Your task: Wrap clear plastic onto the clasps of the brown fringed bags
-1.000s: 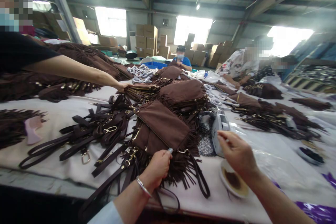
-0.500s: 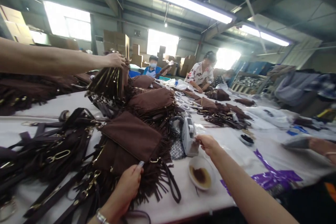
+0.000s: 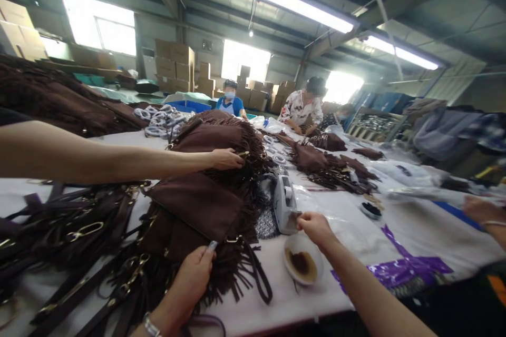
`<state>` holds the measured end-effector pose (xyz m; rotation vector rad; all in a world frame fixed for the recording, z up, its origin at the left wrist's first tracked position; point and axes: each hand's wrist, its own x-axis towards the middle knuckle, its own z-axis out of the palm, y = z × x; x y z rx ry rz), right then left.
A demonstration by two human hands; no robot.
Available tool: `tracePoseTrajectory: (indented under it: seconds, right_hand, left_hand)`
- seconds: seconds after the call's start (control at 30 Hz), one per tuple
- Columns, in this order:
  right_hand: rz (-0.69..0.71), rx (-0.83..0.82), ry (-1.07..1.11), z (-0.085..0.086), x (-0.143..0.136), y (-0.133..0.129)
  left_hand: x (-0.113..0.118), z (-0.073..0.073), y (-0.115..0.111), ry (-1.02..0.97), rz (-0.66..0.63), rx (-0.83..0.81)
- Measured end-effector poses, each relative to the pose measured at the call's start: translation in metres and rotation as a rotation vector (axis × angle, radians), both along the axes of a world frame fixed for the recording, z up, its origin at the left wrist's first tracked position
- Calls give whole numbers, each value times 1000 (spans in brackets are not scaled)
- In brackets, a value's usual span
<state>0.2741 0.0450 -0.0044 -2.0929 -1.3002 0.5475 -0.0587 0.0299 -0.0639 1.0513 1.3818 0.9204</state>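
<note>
My left hand [image 3: 193,273] is closed at the near edge of a dark brown fringed bag [image 3: 201,205]. A small pale, shiny bit shows at its thumb tip; what the curled fingers hold is hidden. With fingertips pinched, my right hand [image 3: 316,227] grips the end of a strip of clear tape [image 3: 293,218] at the front of a white tape dispenser [image 3: 283,195]. Just below the dispenser sits a white bowl [image 3: 313,277] with brown liquid. A brown wrist strap [image 3: 259,276] loops from the bag onto the table.
From the left, another person's arm [image 3: 118,152] reaches over stacked fringed bags [image 3: 205,137]. Brown straps with gold clasps [image 3: 90,221] are heaped at left. A purple plastic wrapper [image 3: 411,268] lies at right, near another person's hand [image 3: 480,210]. More people work across the table.
The other person's arm at left has come down and right onto the bag stack; the bunch of brown fringed pieces it held up is gone from view. My hands have barely moved.
</note>
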Motion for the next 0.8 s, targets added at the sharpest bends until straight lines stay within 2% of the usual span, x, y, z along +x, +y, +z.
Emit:
tracePoseTrajectory:
  seconds: [0.17, 0.3, 0.37, 0.43, 0.47, 0.6, 0.7, 0.8]
  right_hand:
    - [102, -8, -294, 14, 4, 4]
    - [165, -93, -454, 13, 12, -3]
    - [176, -124, -424, 15, 6, -10]
    - [243, -109, -263, 21, -17, -18]
    - [319, -90, -165, 24, -35, -22]
    - [620, -112, 207, 24, -127, -27]
    - [666, -161, 325, 12, -179, -17]
    - [644, -190, 276, 0, -202, -2]
  left_hand:
    - [-3, 8, -6, 331, -66, 290]
    - [-4, 9, -11, 431, -76, 348]
    - [-4, 7, -12, 453, -75, 362]
    - [-3, 6, -14, 475, -73, 383]
    - [-2, 6, -15, 489, -72, 395]
    - [-1, 6, -19, 574, -78, 427]
    - [-3, 5, -22, 620, -86, 422]
    - [-6, 3, -25, 617, -95, 421]
